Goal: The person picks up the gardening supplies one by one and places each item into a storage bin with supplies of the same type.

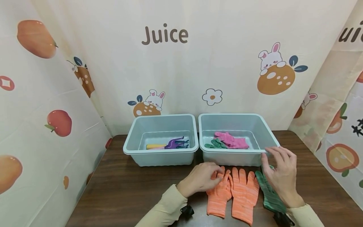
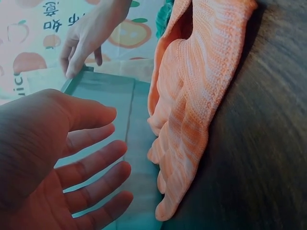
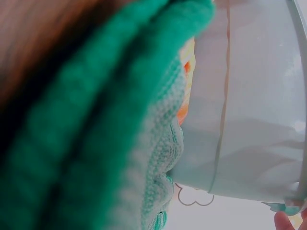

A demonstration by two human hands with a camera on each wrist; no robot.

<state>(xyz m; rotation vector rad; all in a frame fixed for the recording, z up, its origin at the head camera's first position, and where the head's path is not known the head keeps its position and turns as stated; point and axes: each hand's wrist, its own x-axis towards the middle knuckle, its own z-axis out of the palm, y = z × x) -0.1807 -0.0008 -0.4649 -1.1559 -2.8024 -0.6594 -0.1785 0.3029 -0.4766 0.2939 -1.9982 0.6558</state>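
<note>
Two orange knit gloves, the left one (image 1: 218, 195) and the right one (image 1: 244, 195), lie side by side on the table, fingers toward the bins. My left hand (image 1: 199, 179) hovers by the left orange glove; its fingers (image 2: 103, 165) are spread and hold nothing in the left wrist view. A green knit glove (image 1: 270, 192) lies right of the orange pair, partly hidden under my right hand (image 1: 282, 171). That hand holds the front right corner of the right light-blue bin (image 1: 232, 157), fingers over the rim and thumb in front. Pink gloves (image 1: 232, 141) and a green glove (image 1: 216, 144) lie inside.
A second light-blue bin (image 1: 164, 158) stands just left, holding small hand rakes with purple (image 1: 171, 144) and dark teal heads and a yellow handle (image 1: 155, 146). Behind both bins hangs a printed curtain (image 1: 181, 72). Brown wooden tabletop (image 1: 119, 189) extends to the left.
</note>
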